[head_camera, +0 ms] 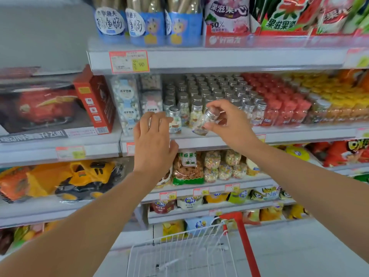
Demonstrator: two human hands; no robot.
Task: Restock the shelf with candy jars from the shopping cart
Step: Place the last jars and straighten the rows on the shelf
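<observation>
A small clear candy jar with a silver screw cap point(203, 121) is hanging tilted just above the front edge of the white middle shelf point(299, 134). Its cap is leaning up and to the right, and pale candies are lying in its lower part. The right hand point(229, 124) is grasping it: the fingers point(217, 105) are curling over the cap from above while the thumb is pressing against the glass body from below.

Just to the left, a second silver-capped jar of mixed pale candies point(175, 120) is standing upright at the front edge of the shelf, at the left end of the front row. The left hand point(153, 140) is hovering in front of it with its fingers point(157, 120) released and spread, holding nothing. Whether they are touching that jar cannot be told.

Behind both jars, many rows of silver-capped glass jars point(209, 90) are filling the shelf towards its rear. To their right, rows of red-capped red jars point(279, 100) are standing, and further right yellow-capped jars point(329, 96). Tall clear boxes of pastel candies point(126, 102) are standing near the shelf's left end.

A red-and-yellow price tag point(129, 61) is sitting on the front rail of the shelf above. Clear bags of coloured snacks point(219, 166) are lying on the shelf below.

A white wire shopping cart point(189, 252) with a red handle point(245, 242) is standing in front of the shelving, between the two forearms. On the neighbouring shelving to the left, a red cardboard box point(95, 100) is leaning, and a bagged yellow toy truck point(79, 178) is lying one shelf lower.
</observation>
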